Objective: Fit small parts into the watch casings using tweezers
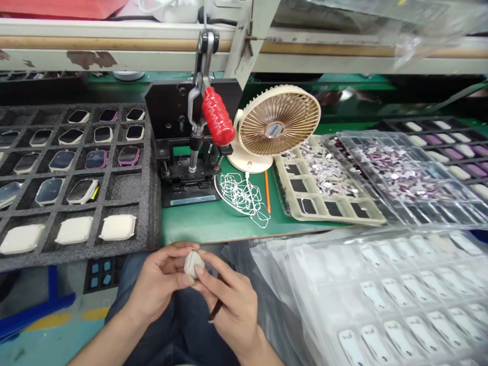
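Note:
A small white watch case (193, 263) is held up between both hands, just past the table's front edge and over the lap. My left hand (158, 282) grips it from the left with thumb and fingers. From the right, my right hand (232, 300) pinches the same case. A thin dark tool (215, 310) sticks out below the right fingers; its tip and exact kind are hidden. Nearest on the left is a grey foam tray (151, 223) with white cases in its front row and watches with dark screens behind.
A toggle press with a red handle (218, 117) stands behind the hands. Beside it are a beige fan (280, 122), a tangled white cord (240, 193) and an orange stick (267, 192). Parts boxes (301, 214) and plastic sheets of pale strips (328, 284) lie right.

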### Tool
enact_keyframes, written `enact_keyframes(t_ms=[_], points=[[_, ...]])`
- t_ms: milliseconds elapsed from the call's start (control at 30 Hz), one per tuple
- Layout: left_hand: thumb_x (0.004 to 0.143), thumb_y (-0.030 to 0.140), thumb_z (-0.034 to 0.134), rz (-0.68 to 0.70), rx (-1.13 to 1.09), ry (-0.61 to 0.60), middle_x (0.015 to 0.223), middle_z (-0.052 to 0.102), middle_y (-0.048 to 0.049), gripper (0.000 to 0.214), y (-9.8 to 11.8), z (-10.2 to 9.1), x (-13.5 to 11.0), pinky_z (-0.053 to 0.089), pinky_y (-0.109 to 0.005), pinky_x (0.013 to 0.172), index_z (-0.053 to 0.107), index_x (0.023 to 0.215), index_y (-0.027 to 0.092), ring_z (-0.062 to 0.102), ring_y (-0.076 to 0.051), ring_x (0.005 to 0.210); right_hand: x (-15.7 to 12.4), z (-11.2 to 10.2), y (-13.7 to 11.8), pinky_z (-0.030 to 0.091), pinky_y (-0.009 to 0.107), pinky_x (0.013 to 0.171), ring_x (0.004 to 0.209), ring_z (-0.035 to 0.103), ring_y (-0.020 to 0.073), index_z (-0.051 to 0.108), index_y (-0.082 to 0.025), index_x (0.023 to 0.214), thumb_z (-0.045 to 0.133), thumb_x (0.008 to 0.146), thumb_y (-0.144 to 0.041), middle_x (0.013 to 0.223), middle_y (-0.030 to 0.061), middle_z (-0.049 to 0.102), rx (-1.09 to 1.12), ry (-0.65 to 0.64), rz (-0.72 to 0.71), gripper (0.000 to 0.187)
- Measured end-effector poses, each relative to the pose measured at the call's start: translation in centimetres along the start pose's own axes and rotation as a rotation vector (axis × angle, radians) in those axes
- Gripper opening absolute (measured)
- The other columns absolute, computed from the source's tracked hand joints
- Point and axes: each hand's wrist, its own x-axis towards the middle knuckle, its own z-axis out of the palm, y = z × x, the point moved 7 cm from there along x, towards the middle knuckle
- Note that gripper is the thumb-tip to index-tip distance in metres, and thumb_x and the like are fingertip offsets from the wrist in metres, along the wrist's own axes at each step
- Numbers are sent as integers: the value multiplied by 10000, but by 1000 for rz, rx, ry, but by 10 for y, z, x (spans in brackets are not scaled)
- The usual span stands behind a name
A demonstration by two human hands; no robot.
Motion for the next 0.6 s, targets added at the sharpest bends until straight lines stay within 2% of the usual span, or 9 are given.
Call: enact_keyframes(t_ms=[100, 200, 300, 367, 433, 533, 600], points=[[626, 135, 986, 8, -10, 30, 1186, 812, -94, 370, -5, -2, -2, 622, -362, 954, 864, 947, 272, 765, -283, 1096, -7, 6, 0, 662, 315, 726, 1074, 781, 258, 649, -354, 1450, 687, 964, -69, 1475, 101, 636, -73, -21, -16, 565], [717, 235, 956, 10, -24, 51, 1279, 776, -117, 336, -10, 3, -8, 592, -391, 1016, 847, 1034, 257, 736, -297, 1162, -11, 9, 4, 665, 326, 789, 1149, 755, 269, 659, -334, 1429, 662, 971, -50, 1468, 104, 642, -112, -5, -15, 539], [785, 313, 913, 27, -7, 167, 1175, 791, -106, 318, -11, 7, -11, 604, -314, 932, 820, 1078, 235, 754, -240, 1045, -9, 7, 13, 654, 379, 894, 1165, 740, 278, 630, -308, 1410, 716, 972, -138, 1420, 111, 677, -59, 23, 77, 477], [782, 309, 915, 16, -21, 225, 1031, 809, -84, 300, -13, 7, -11, 608, -262, 832, 817, 1055, 228, 764, -198, 906, -5, 4, 20, 640, 388, 873, 1107, 742, 279, 607, -273, 1365, 753, 962, -247, 1325, 122, 704, -16, 17, 184, 429], [740, 295, 944, 2, -54, 236, 981, 821, -85, 331, -15, 7, -9, 609, -256, 816, 825, 1040, 222, 773, -199, 874, 0, 3, 23, 600, 348, 764, 974, 733, 254, 623, -245, 1256, 730, 971, -321, 1145, 98, 716, -22, -51, 248, 314], [678, 293, 982, -2, -67, 248, 962, 836, -93, 358, -19, 3, -8, 609, -243, 827, 844, 999, 213, 785, -199, 874, 6, 8, 19, 450, 291, 629, 781, 658, 191, 640, -222, 1078, 616, 1030, -323, 914, 42, 662, -99, -226, 197, 114], [675, 315, 983, 10, -57, 243, 924, 838, -96, 327, -23, 2, -7, 609, -230, 803, 853, 956, 211, 786, -189, 838, 8, 11, 14, 359, 293, 604, 702, 589, 162, 612, -209, 985, 561, 1048, -283, 832, 21, 619, -125, -264, 105, 110]])
